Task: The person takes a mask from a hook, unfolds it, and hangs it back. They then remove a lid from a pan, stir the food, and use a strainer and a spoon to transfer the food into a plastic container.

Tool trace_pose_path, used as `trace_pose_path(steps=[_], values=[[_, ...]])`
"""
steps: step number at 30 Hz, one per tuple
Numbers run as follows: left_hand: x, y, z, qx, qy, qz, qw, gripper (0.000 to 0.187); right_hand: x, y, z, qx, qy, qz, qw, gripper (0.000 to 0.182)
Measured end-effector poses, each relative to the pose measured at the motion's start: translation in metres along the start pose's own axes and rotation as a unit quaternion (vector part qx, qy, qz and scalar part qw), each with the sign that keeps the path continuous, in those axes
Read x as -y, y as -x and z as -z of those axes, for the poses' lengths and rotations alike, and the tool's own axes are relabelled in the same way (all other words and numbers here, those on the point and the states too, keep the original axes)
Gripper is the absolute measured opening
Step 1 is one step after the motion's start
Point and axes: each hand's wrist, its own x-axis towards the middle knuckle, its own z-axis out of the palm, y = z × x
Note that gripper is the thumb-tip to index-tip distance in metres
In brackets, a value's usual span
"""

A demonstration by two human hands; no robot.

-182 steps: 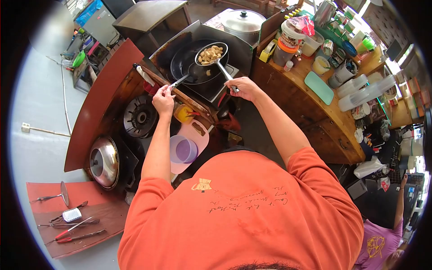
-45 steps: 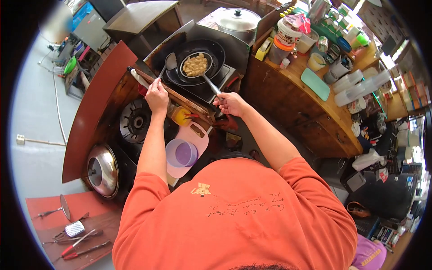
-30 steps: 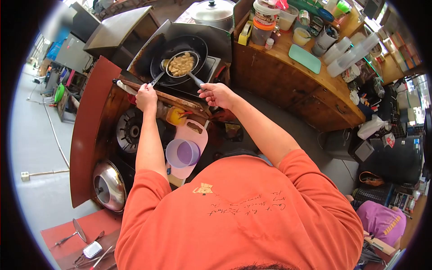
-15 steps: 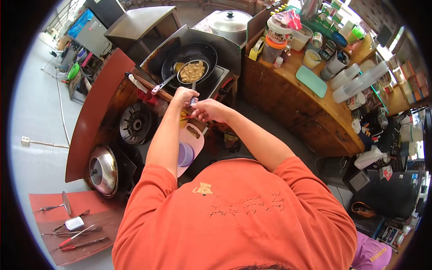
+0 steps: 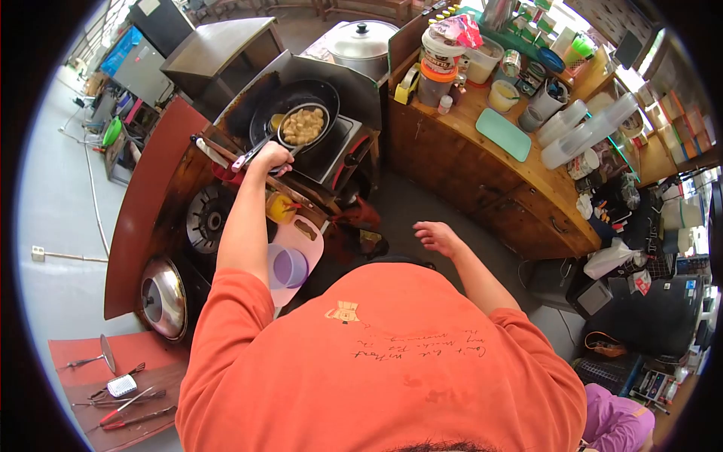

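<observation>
My left hand (image 5: pixel 274 157) is closed around the handle of a round strainer, just in front of the stove. Light brown chunks of food (image 5: pixel 303 126) fill the strainer, which sits over a black wok (image 5: pixel 328 92). A ladle (image 5: pixel 277 120) rests in the wok, its handle running down to beside my left hand. My right hand (image 5: pixel 437 237) is off to the right over the floor, holding nothing, with its fingers stretched out. Nearer to me are a yellow container (image 5: pixel 282 209), a pink cutting board (image 5: pixel 310 242) and a purple bowl (image 5: pixel 291 267).
A wooden counter (image 5: pixel 459 169) on the right bears a green tray (image 5: pixel 502 135), tubs and jars. A lidded pot (image 5: pixel 361 44) stands behind the stove. At left are a second burner (image 5: pixel 211 218), a domed lid (image 5: pixel 164 297) and several utensils on a red board (image 5: pixel 75 350).
My right hand has left the strainer's handle and moved right and toward me. My left hand still holds the strainer over the wok. The whole view has shifted slightly.
</observation>
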Motion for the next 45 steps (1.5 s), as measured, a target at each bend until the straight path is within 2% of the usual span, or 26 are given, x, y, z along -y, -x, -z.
trace_pose_path(steps=[1, 2, 5, 7, 9, 11, 13, 14, 15, 16, 17, 18, 21, 22, 23, 24, 25, 26, 27, 29, 31, 38, 44, 45], values=[[0.016, -0.028, -0.003, 0.006, 0.025, -0.014, 1.0, 0.01, -0.012, -0.002, 0.016, -0.047, -0.01, 0.0, 0.999, 0.026], [0.016, -0.027, -0.005, 0.005, 0.028, -0.026, 0.999, 0.01, -0.022, -0.004, 0.029, -0.095, -0.021, 0.002, 0.995, 0.025], [0.01, -0.011, 0.001, 0.009, 0.04, -0.039, 0.998, 0.008, -0.048, 0.008, 0.056, -0.151, -0.012, -0.002, 0.989, 0.025], [0.013, -0.013, 0.002, 0.018, 0.043, -0.012, 0.999, 0.007, -0.065, 0.02, 0.07, -0.17, -0.017, -0.009, 0.985, 0.024], [0.015, -0.008, -0.003, -0.007, 0.044, -0.051, 0.998, 0.007, -0.089, 0.03, 0.081, -0.184, -0.015, -0.019, 0.983, 0.023], [0.013, -0.011, -0.001, 0.005, 0.028, -0.063, 0.998, 0.007, -0.123, 0.026, 0.101, -0.215, -0.023, -0.065, 0.974, 0.025], [0.01, -0.009, 0.002, -0.013, -0.001, -0.034, 0.999, 0.006, -0.161, 0.018, 0.121, -0.236, -0.002, -0.078, 0.969, 0.024], [0.012, -0.019, 0.001, 0.019, -0.035, -0.067, 0.997, 0.009, -0.186, 0.014, 0.129, -0.253, 0.025, -0.096, 0.962, 0.024], [0.015, -0.025, -0.004, -0.014, -0.022, -0.064, 0.998, 0.011, -0.215, 0.008, 0.144, -0.25, 0.025, -0.098, 0.963, 0.024], [0.015, -0.024, -0.001, 0.0, -0.028, -0.064, 0.998, 0.009, -0.241, 0.001, 0.162, -0.201, 0.182, -0.067, 0.96, 0.025], [0.013, -0.023, 0.002, 0.015, -0.034, -0.067, 0.997, 0.008, -0.25, -0.003, 0.174, -0.149, 0.333, -0.032, 0.931, 0.026], [0.013, -0.023, 0.006, -0.003, -0.058, -0.067, 0.996, 0.008, -0.223, 0.027, 0.15, -0.182, 0.327, -0.079, 0.924, 0.027], [0.015, -0.019, 0.008, -0.042, -0.142, -0.044, 0.988, 0.01, -0.215, 0.047, 0.134, -0.227, 0.255, -0.112, 0.933, 0.027], [0.016, -0.017, 0.005, -0.128, -0.246, -0.078, 0.958, 0.013, -0.243, 0.032, 0.155, -0.197, 0.26, -0.072, 0.943, 0.028], [0.015, -0.015, -0.001, -0.211, -0.344, -0.113, 0.908, 0.018, -0.262, 0.02, 0.172, -0.196, 0.258, -0.071, 0.943, 0.028], [-0.003, 0.007, -0.005, -0.194, -0.336, -0.059, 0.92, 0.026, -0.279, 0.01, 0.185, -0.171, 0.291, -0.056, 0.94, 0.028], [0.001, 0.011, -0.008, -0.193, -0.338, -0.061, 0.919, 0.026, -0.283, 0.01, 0.187, -0.147, 0.323, -0.041, 0.934, 0.028], [0.004, 0.014, -0.011, -0.235, -0.344, -0.079, 0.906, 0.027, -0.287, 0.009, 0.19, -0.149, 0.319, -0.041, 0.935, 0.028], [0.007, 0.015, -0.012, -0.277, -0.349, -0.097, 0.89, 0.028, -0.281, 0.012, 0.186, -0.177, 0.277, -0.069, 0.942, 0.028], [0.014, 0.014, -0.013, -0.275, -0.387, -0.113, 0.873, 0.027, -0.261, 0.022, 0.173, -0.204, 0.233, -0.1, 0.946, 0.028], [0.016, 0.02, -0.017, -0.308, -0.42, -0.105, 0.847, 0.026, -0.242, 0.032, 0.158, -0.273, 0.088, -0.173, 0.942, 0.026], [0.016, 0.033, -0.018, -0.347, -0.443, -0.1, 0.82, 0.032, -0.241, 0.032, 0.162, -0.271, 0.076, -0.172, 0.944, 0.026], [0.015, 0.055, -0.005, -0.408, -0.435, -0.114, 0.794, 0.026, -0.235, 0.033, 0.169, -0.265, 0.084, -0.178, 0.944, 0.024], [0.014, 0.059, -0.003, -0.411, -0.434, -0.112, 0.794, 0.026, -0.227, 0.039, 0.165, -0.27, 0.12, -0.172, 0.94, 0.024]])
